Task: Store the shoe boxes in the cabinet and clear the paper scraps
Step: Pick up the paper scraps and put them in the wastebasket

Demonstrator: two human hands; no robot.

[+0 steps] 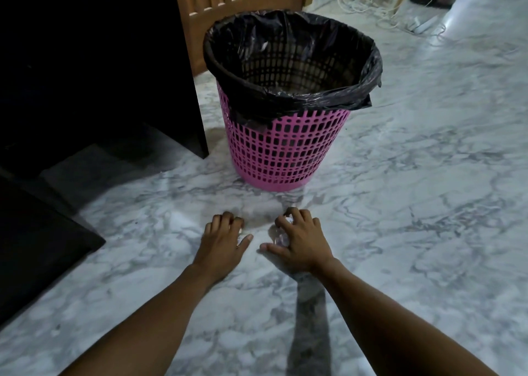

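Hands around crumpled paper scraps

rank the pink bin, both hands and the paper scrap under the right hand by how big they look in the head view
1. pink wastebasket, by far the largest
2. left hand and right hand: look alike, no ranking
3. paper scrap, smallest, partly hidden under the right hand
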